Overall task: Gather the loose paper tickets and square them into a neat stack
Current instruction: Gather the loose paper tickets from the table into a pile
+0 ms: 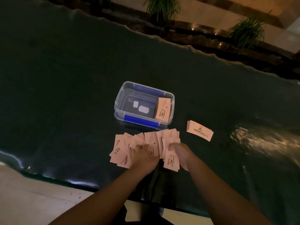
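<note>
Several loose pink paper tickets point(123, 148) lie fanned out and overlapping on the dark table, just in front of a clear box. My left hand point(145, 157) rests flat on the middle of the spread, fingers pressing on the tickets. My right hand point(180, 154) grips a bunch of tickets point(171, 161) at the right end of the spread, thumb on top. A squared stack of tickets point(200, 130) lies apart to the right. Another stack point(163, 110) sits inside the box at its right end.
The clear plastic box point(120, 98) with blue clips stands open behind the tickets, two white labels on its floor. The dark glossy table point(65, 78) has a wavy far edge. Potted plants point(162, 8) stand beyond it. The near table edge runs below my forearms.
</note>
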Motion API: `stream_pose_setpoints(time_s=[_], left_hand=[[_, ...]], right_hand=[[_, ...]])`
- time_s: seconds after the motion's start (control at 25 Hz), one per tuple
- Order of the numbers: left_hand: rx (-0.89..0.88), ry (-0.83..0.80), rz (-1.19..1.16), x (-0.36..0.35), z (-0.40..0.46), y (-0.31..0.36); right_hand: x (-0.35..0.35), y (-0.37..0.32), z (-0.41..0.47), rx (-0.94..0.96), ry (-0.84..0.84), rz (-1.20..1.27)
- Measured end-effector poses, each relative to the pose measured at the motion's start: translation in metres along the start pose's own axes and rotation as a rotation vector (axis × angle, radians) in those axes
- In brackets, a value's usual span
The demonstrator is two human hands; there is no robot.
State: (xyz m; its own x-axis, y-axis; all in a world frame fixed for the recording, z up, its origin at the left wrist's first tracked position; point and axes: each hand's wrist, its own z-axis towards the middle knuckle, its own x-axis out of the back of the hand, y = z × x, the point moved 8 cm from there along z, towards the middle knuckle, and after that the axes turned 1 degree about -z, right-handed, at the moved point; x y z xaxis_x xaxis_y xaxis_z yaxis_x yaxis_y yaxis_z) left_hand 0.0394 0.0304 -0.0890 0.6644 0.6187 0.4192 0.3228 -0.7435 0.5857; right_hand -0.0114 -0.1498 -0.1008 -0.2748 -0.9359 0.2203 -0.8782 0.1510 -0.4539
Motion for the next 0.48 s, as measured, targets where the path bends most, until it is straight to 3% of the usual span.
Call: stream_pose_setpoints(time_s=[0.24,0.48], left_hand=[[-0.126,-0.068,0.156,-0.027,0.0,0.014],[-0.203,-0.014,0.054,-0.019,-0.001,0.019]], right_hand=[[-0.004,0.016,0.001,-0.032,0.07,0.318],[0.007,0.024,-0.001,-0.044,0.113,0.294]])
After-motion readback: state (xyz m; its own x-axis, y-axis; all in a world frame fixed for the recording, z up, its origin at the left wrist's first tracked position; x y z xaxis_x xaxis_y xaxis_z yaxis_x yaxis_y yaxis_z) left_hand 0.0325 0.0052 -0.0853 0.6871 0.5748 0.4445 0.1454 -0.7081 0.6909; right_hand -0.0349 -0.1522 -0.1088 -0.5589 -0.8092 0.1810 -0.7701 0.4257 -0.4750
